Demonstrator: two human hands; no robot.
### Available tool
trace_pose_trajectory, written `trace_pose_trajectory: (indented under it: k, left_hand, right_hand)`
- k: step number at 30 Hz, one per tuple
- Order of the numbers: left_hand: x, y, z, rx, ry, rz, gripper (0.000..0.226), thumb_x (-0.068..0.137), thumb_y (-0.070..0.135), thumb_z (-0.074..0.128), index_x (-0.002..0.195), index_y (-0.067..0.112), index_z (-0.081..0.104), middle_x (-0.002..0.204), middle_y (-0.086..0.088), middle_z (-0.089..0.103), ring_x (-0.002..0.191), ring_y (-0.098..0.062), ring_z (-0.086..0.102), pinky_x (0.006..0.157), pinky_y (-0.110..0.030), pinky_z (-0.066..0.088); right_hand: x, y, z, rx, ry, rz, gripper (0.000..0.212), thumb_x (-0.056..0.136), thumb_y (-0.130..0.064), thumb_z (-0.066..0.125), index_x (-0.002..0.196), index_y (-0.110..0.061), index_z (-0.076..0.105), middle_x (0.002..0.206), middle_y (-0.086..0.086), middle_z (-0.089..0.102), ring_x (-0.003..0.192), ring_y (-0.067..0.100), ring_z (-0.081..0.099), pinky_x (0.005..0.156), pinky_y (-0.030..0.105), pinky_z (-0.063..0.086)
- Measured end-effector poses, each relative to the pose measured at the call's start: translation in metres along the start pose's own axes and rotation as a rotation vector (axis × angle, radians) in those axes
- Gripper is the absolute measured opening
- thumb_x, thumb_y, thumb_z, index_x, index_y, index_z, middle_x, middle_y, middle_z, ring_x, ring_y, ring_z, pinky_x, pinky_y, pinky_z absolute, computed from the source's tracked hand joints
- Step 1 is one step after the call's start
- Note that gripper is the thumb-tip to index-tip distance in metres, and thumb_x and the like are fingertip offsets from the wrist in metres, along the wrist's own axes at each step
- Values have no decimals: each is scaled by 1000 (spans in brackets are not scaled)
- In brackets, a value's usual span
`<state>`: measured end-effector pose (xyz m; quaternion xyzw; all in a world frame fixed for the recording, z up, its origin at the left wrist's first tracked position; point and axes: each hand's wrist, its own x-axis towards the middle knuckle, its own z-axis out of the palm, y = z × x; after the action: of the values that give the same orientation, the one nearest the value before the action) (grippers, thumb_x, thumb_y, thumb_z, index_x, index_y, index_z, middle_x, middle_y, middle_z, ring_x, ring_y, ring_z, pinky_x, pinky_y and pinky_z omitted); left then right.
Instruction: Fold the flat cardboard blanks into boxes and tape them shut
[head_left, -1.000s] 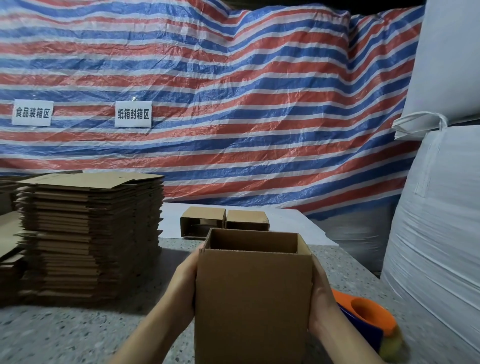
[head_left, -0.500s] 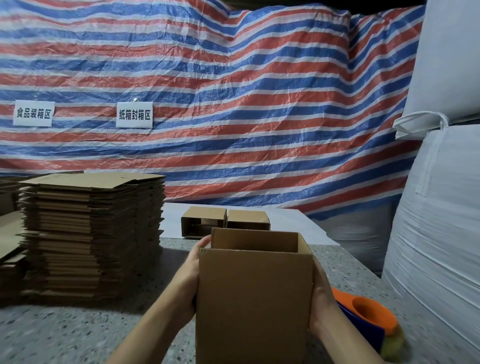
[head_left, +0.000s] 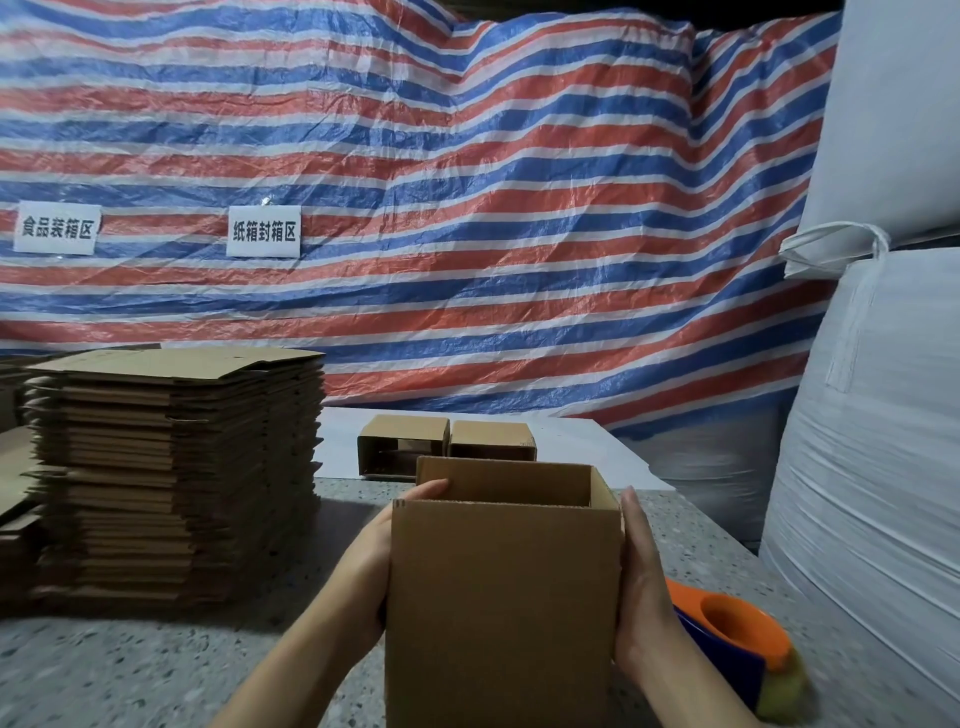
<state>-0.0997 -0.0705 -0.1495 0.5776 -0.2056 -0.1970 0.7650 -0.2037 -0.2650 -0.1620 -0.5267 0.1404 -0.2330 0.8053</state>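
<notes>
Only the head view to go on here, so we're looking forward and down over our own hands. Front and centre is the opened-up brown cardboard box (head_left: 504, 597), standing upright with its top open, near edge of the speckled grey stone table (head_left: 130, 670). Our left hand (head_left: 374, 566) is pressed flat against the box's left wall, with its fingertips (head_left: 431, 488) hooked over the top rim into the opening. Our right hand (head_left: 641, 587) lies along the right wall, fingers straight and pointing away from us — palm on the cardboard, not curled round anything.

Left of the box there's a tall stack of flat brown cardboard blanks (head_left: 171, 478), well apart from our hands. Further back, just past the box, two small folded brown cardboard boxes (head_left: 447, 447) sit side by side, touching, on a white sheet; the left one lies on its side with its open end facing us.

Near right, just beside our right wrist, is an orange and blue tape dispenser (head_left: 737, 639) — its near end is blurry. Striped red, white and blue tarp (head_left: 467, 208) covers the far wall with two white paper signs (head_left: 264, 231) on it, and big white woven sacks (head_left: 872, 415) fill the right side.
</notes>
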Motion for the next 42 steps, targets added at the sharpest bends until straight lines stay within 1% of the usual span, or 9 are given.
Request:
trace_pose_trajectory:
  k: [6,11,17,20,23,27,34,37,42]
  left_hand:
    - [1,-1,0,0,-2,14,25,99,20,53,104,39,68,95,-11,75,70,-21,72,50,-27,55]
    - [1,0,-3,41,-21,13,15,94,15,60,105,18,68,84,-14,73,65,-24,70,50,-29,54]
    - [-5,0,2,59,44,-18,22,97,24,55,88,7,66,62,-7,69,48,-16,64,42,-23,48]
    - [-3,2,-4,88,16,-28,68,91,65,35,87,12,77,82,-13,75,69,-24,73,62,-31,54]
    - [2,1,-23,234,-219,70,85,77,77,19,119,19,64,112,-7,72,106,-21,69,94,-37,49]
    - [3,4,-38,256,-401,100,89,66,89,44,128,26,56,128,-4,65,121,-21,60,98,-34,46]
    - [-1,3,-23,229,-178,124,38,81,53,56,105,28,71,101,-7,71,83,-18,67,70,-28,50]
    - [-4,1,-19,155,-131,118,24,85,38,58,100,25,72,88,-6,68,72,-16,60,60,-27,47]
    - [-3,2,-17,195,-107,105,20,99,20,50,109,13,65,88,-10,63,72,-18,55,59,-27,44]
  right_hand:
    - [-6,-9,2,-189,54,77,55,105,-30,44,56,-14,64,50,4,61,39,17,59,37,24,46]
    - [-6,-15,1,-279,55,118,66,106,-22,41,42,-18,58,46,2,55,37,13,53,38,23,43]
    - [-7,-14,2,-236,69,120,52,106,-26,41,60,-14,60,52,5,62,41,15,59,39,25,47]
    - [-7,-16,3,-231,79,131,45,106,-26,43,67,-13,64,56,6,65,45,17,62,42,25,49]
    - [-5,-16,4,-234,82,121,35,104,-22,45,75,-14,63,58,5,66,47,16,63,42,25,48]
    - [0,-13,0,-204,32,116,33,104,-24,44,78,-14,62,58,3,66,47,15,63,44,25,49]
    - [4,-9,-5,-127,-62,34,28,103,-28,45,112,-9,64,85,15,73,73,27,72,58,35,57]
    - [5,-7,-7,-118,-84,5,27,101,-29,48,109,-9,64,81,15,71,70,27,71,58,36,57]
    - [1,-5,-9,-38,-161,52,59,93,-62,45,100,-15,80,101,21,75,88,34,75,63,38,60]
